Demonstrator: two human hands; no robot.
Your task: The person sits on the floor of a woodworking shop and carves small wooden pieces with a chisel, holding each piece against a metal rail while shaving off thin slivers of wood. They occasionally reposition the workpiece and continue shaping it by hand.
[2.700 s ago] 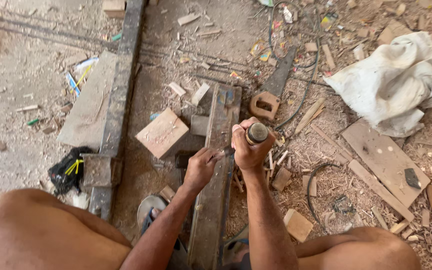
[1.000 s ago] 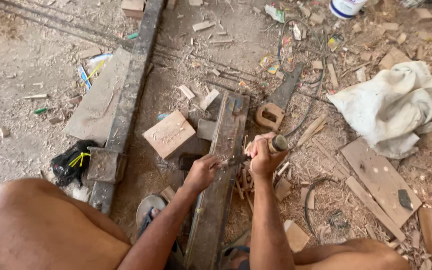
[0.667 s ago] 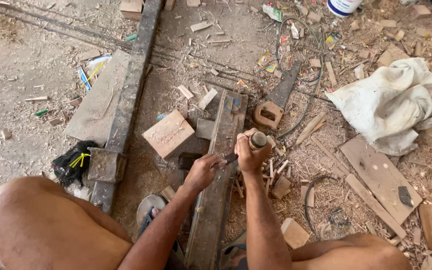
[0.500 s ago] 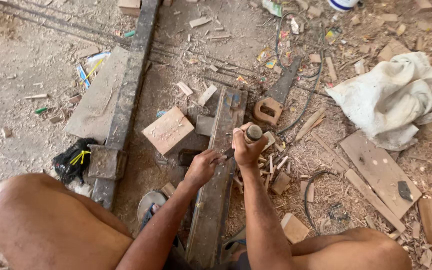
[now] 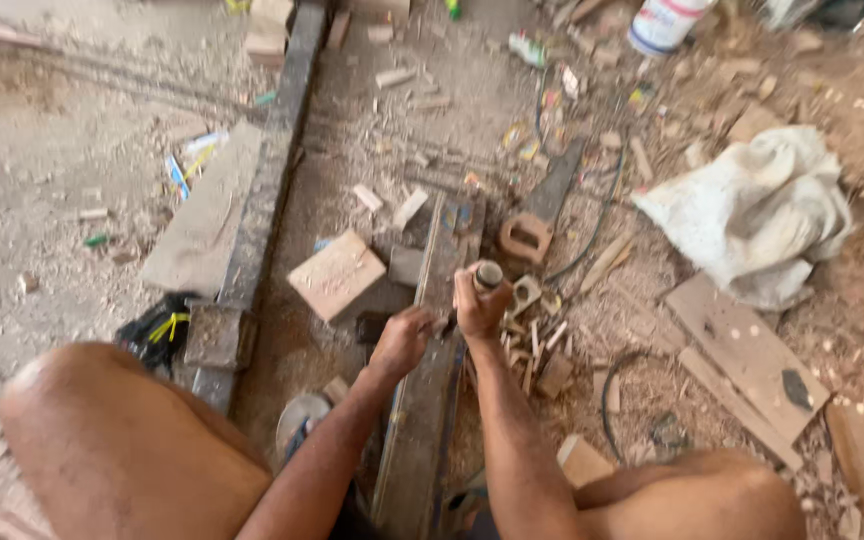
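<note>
I sit on the ground with a long dark wooden plank [image 5: 430, 380] running away from me between my knees. My left hand [image 5: 404, 338] rests on the plank, fingers closed around a thin tool held against the wood; the tool is mostly hidden. My right hand [image 5: 479, 303] is raised just right of the plank, gripping a round wooden handle [image 5: 489, 273] whose end sticks up out of the fist. Small wood offcuts [image 5: 537, 345] lie right of that hand.
A square wood block [image 5: 336, 275] lies left of the plank. A long beam [image 5: 262, 190] and a flat board [image 5: 202, 225] run at the left. A handsaw [image 5: 540, 212], white cloth [image 5: 757, 215], boards [image 5: 742, 350], a white tub [image 5: 664, 22] and scraps litter the right.
My right hand with the handle dropped toward the plank, then rose again. The left hand stayed on the plank. The view shifted slightly.
</note>
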